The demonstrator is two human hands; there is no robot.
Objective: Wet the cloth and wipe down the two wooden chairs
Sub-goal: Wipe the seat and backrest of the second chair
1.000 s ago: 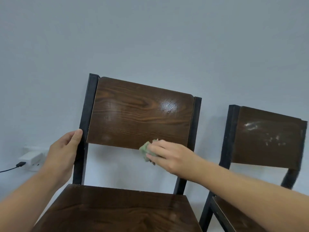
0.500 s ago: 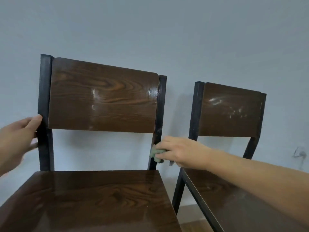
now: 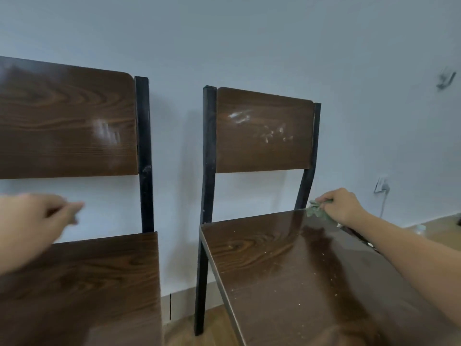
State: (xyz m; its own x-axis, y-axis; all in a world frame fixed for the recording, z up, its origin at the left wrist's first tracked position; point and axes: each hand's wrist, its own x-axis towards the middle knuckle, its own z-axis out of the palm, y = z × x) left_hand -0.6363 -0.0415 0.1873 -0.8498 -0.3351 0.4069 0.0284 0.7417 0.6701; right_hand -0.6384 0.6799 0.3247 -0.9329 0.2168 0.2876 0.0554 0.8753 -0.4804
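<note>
I see two dark wooden chairs side by side against the pale wall (image 3: 249, 41), the left chair (image 3: 74, 283) beside the right chair (image 3: 264, 131), whose seat's far right corner carries the crumpled green cloth (image 3: 318, 211) under my right hand (image 3: 343, 207).

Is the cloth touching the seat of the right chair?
Touching. The head view shows the green cloth, gripped by the right hand, pressed on the seat at its back corner.

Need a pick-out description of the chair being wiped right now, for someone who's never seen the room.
Two wooden chairs stand against the pale wall. Take the right chair, the one whose seat has the right hand pressing a green cloth at its back corner. Unlike the left chair, its backrest carries scattered white smudges and its seat is speckled with crumbs.
</note>
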